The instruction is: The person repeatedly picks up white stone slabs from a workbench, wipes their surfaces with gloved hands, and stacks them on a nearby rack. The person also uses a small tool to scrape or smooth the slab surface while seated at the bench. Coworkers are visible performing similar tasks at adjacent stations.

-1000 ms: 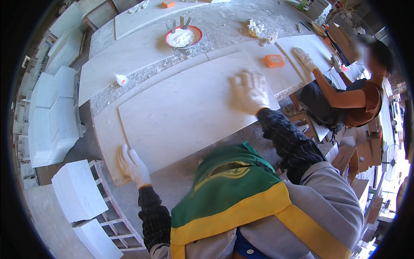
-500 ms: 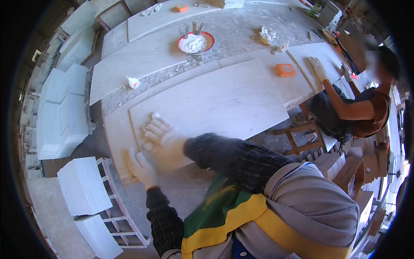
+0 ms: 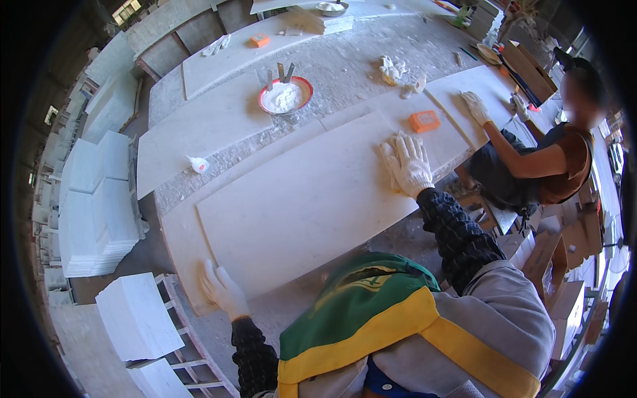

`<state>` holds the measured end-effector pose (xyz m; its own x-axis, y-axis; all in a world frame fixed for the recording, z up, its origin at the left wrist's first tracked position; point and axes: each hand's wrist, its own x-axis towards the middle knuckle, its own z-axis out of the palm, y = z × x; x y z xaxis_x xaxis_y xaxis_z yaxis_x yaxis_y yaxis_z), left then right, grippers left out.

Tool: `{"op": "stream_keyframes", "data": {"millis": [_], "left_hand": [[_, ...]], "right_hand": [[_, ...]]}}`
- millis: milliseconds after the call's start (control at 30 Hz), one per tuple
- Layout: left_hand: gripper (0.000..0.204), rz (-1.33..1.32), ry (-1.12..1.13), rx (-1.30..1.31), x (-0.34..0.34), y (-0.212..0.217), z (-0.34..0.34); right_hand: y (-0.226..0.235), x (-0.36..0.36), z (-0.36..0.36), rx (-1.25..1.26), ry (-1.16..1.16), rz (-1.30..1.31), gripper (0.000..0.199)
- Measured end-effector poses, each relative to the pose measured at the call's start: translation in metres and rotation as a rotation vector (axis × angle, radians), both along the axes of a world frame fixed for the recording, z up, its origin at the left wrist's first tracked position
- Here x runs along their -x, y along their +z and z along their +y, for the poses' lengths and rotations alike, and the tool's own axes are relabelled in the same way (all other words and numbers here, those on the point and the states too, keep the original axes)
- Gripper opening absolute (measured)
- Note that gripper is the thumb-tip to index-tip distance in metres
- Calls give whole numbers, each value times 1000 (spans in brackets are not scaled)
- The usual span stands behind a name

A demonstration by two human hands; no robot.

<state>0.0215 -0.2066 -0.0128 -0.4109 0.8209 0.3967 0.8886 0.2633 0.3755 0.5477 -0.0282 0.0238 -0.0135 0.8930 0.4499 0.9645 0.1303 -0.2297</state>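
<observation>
Left hand: the person's gloved left hand (image 3: 224, 290) lies open by the slab's near left corner, fingers extended; blur hides whether it touches the edge.
Sweep of the right hand: half a second ago the gloved right hand (image 3: 408, 162) was beside the left; now it is at the opposite end. It has crossed nearly the slab's whole length, which suggests a rubbing pass over the top face.
Pale slab: the long slab (image 3: 298, 205) lies flat in front of the person, on a wider pale board (image 3: 179, 229).
Slab's long axis: slantwise, from near left to far right; the right end points toward the seated co-worker (image 3: 554, 162).
Right hand's pose: palm down over the slab's right end, fingers stretched, slightly spread, pinching nothing visible.
Orange block: the block (image 3: 424, 121) sits just beyond that hand, on the board.
Red-rimmed bowl: the bowl (image 3: 310, 98), farther off, holds white material and upright blades.
</observation>
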Motion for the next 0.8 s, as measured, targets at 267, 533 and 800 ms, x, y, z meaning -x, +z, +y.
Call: {"op": "stream_keyframes", "data": {"millis": [267, 533, 800], "left_hand": [[40, -153, 27, -108, -8, -11, 1], [45, -30, 189, -70, -25, -6, 2], [48, -32, 199, -70, -22, -8, 3]], "right_hand": [[-9, 16, 89, 37, 153, -254, 41], [-27, 32, 113, -9, 304, -536, 64], [12, 253, 56, -44, 692, -192, 50]]}}
